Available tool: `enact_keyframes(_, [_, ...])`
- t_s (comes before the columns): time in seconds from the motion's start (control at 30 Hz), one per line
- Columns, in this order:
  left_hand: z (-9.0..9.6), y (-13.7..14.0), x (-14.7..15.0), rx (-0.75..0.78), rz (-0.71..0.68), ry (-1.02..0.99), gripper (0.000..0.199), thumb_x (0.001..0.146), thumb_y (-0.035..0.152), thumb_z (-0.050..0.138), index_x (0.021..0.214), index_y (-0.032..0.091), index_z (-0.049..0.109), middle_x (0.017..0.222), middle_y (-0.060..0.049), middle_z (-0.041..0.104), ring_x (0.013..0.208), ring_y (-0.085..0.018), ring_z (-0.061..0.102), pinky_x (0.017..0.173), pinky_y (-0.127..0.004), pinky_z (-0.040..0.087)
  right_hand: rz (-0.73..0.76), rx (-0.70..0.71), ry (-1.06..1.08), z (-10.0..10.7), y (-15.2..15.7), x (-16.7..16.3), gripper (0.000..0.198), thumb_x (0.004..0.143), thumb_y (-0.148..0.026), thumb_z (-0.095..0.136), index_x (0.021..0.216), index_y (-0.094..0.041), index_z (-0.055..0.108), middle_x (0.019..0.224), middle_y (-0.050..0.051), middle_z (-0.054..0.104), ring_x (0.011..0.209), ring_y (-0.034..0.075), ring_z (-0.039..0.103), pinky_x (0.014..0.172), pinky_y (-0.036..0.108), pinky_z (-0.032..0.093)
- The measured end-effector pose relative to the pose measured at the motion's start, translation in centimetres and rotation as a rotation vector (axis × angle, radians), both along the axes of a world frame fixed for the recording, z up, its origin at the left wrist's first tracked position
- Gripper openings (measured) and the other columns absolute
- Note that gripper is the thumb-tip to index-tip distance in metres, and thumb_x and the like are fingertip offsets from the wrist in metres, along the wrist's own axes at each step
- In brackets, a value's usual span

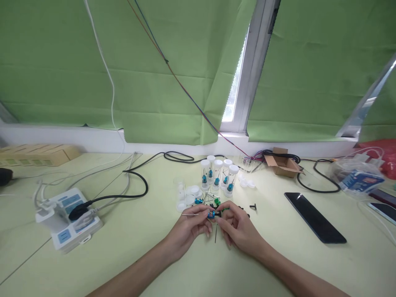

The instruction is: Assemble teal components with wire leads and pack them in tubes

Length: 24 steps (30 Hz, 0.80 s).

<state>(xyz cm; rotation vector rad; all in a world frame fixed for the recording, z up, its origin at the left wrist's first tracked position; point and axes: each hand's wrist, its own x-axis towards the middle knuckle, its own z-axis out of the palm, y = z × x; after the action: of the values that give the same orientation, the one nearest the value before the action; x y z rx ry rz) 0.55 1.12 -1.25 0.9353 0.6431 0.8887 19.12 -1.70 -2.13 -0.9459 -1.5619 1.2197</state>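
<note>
My left hand is closed, its thumb and fingers pinching a small blue metal fitting. A thin metal rod sticks out to the left from that hand. My right hand pinches the black end of the same fitting, so both hands meet on it. Another thin rod points down below the fingers; which hand it belongs to, I cannot tell. Just beyond the fingers lie a loose blue fitting, a green one and some hex keys. My fingers partly hide small dark pieces there.
Several capped clear tubes holding blue fittings stand behind my hands, with white caps to their left. A black T-shaped piece and a phone lie to the right. An open carton is behind. A power strip with cables sits left.
</note>
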Motion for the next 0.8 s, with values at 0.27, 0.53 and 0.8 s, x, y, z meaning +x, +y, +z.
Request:
enact_keyframes(0.27, [0.06,-0.20,0.04,0.018,-0.016,0.012,0.020,0.082,0.027,0.072,0.096,0.012,0.070,0.080,-0.007,0.066,0.064,-0.014,0.062,0.061,-0.027,0.048,-0.132,0.032,-0.135,-0.21,0.40,-0.10,0.038,0.095,-0.050,0.047,0.074,-0.018,0.054,0.048,-0.006,0.048,0.032,0.007,0.040,0.035,0.020,0.032])
enact_keyframes(0.53, [-0.07,-0.02,0.17,0.025,-0.006,0.000,0.020,0.082,0.027,0.071,0.096,0.013,0.070,0.080,-0.006,0.065,0.063,-0.014,0.061,0.059,-0.027,0.048,-0.156,0.121,-0.151,0.34,0.12,-0.02,0.026,0.091,-0.043,0.057,0.102,-0.019,0.057,0.064,-0.004,0.052,0.048,0.009,0.048,0.045,0.022,0.037])
enact_keyframes(0.8, [0.03,-0.24,0.06,0.036,-0.014,0.007,0.019,0.083,0.028,0.071,0.095,0.014,0.069,0.079,-0.005,0.064,0.062,-0.014,0.061,0.060,-0.027,0.048,-0.131,0.128,-0.162,0.33,0.19,0.03,0.025,0.092,-0.044,0.055,0.094,-0.019,0.058,0.061,-0.003,0.053,0.049,0.012,0.047,0.048,0.025,0.038])
